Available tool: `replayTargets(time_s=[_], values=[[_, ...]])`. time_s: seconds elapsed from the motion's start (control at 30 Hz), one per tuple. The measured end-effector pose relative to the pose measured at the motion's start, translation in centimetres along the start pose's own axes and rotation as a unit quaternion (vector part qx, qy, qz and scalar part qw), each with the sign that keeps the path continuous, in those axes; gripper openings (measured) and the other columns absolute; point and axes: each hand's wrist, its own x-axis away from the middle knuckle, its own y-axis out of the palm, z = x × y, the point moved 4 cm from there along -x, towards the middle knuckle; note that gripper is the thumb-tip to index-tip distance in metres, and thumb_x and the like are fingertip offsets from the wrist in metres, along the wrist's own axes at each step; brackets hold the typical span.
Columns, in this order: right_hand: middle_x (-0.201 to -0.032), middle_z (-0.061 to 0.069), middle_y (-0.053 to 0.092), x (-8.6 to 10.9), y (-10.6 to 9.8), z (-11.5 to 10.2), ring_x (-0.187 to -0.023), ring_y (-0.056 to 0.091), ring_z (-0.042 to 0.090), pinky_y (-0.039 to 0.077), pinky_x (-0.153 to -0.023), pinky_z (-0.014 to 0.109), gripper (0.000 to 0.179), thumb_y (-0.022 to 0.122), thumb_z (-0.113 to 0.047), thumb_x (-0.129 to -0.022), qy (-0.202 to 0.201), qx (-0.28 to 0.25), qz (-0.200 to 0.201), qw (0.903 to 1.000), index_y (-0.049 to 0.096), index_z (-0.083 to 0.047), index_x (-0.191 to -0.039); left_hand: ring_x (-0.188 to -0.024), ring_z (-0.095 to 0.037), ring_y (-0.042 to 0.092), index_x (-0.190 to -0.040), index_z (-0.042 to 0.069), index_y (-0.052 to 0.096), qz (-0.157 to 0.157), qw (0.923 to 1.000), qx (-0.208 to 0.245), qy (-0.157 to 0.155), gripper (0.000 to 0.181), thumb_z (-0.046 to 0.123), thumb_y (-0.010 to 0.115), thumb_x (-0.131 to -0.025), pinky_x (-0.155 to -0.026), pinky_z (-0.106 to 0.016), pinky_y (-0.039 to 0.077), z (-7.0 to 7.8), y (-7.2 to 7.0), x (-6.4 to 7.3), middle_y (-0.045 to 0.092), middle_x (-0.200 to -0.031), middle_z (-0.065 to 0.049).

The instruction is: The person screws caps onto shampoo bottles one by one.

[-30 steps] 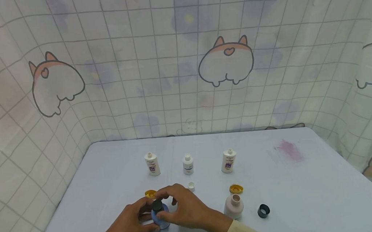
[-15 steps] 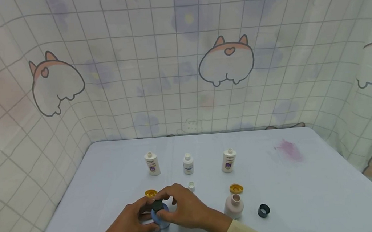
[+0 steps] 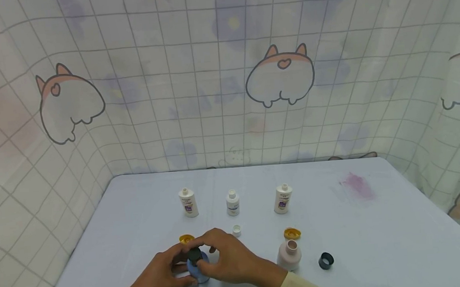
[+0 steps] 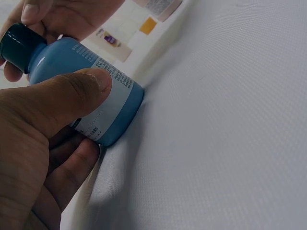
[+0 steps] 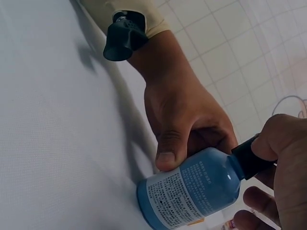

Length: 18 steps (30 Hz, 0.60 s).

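A small blue bottle (image 4: 55, 62) with a printed label stands upright on the table, a black cap (image 3: 194, 254) on its neck. My left hand (image 3: 159, 277) grips the bottle's body, thumb across the label and fingers around the other side. From the right, my right hand (image 3: 233, 259) pinches the cap between thumb and fingers, as the right wrist view also shows. Just behind the hands lies a yellow cap (image 3: 186, 239), partly hidden. An uncapped pale pink bottle (image 3: 289, 258) stands to the right of my right hand, near a loose black cap (image 3: 326, 260).
Farther back on the white table (image 3: 138, 209) stand two uncapped white bottles (image 3: 188, 204) (image 3: 282, 200) with a smaller white bottle (image 3: 232, 205) between them. A white cap (image 3: 236, 230) and a second yellow cap (image 3: 292, 233) lie in front. A pink stain (image 3: 358, 186) marks the right side.
The fingers and thumb of my right hand have shifted slightly on the black cap. My left hand and the blue bottle have stayed in place.
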Motion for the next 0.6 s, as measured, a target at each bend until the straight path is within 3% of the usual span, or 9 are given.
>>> replayTargets(time_s=[0.37,0.47,0.6], values=[[-0.113,-0.016,0.059,-0.04,0.01,0.41,-0.102,0.053,0.001,0.053,-0.084,0.019,0.036,0.079,-0.031,-0.093,0.07,0.03,0.015,0.997,0.064,-0.021,-0.124,-0.115,-0.026,0.068,-0.125,0.006,0.058,0.001,0.9999,-0.012,0.009,0.061,0.028,0.091,-0.079,-0.091,-0.027,0.058,-0.09,-0.02,-0.01,0.064,-0.127,-0.013],[-0.123,-0.015,0.059,0.05,0.06,0.35,-0.108,0.054,0.003,0.053,-0.087,0.019,0.042,0.077,-0.031,-0.094,0.062,0.028,0.008,0.9976,0.062,-0.022,-0.132,-0.114,-0.028,0.068,-0.126,0.004,0.057,0.003,0.9998,-0.019,0.005,0.063,0.029,0.091,-0.079,-0.09,-0.027,0.058,-0.16,-0.04,-0.05,0.063,-0.128,-0.015],[-0.134,-0.014,0.059,0.12,0.12,0.1,-0.118,0.053,0.005,0.053,-0.092,0.021,0.043,0.071,-0.02,-0.097,0.028,0.008,-0.007,0.9996,0.06,-0.022,-0.139,-0.116,-0.031,0.067,-0.128,0.0,0.056,0.005,0.9998,-0.017,-0.002,0.067,0.028,0.092,-0.078,-0.089,-0.027,0.059,-0.29,-0.05,-0.12,0.061,-0.132,-0.02]])
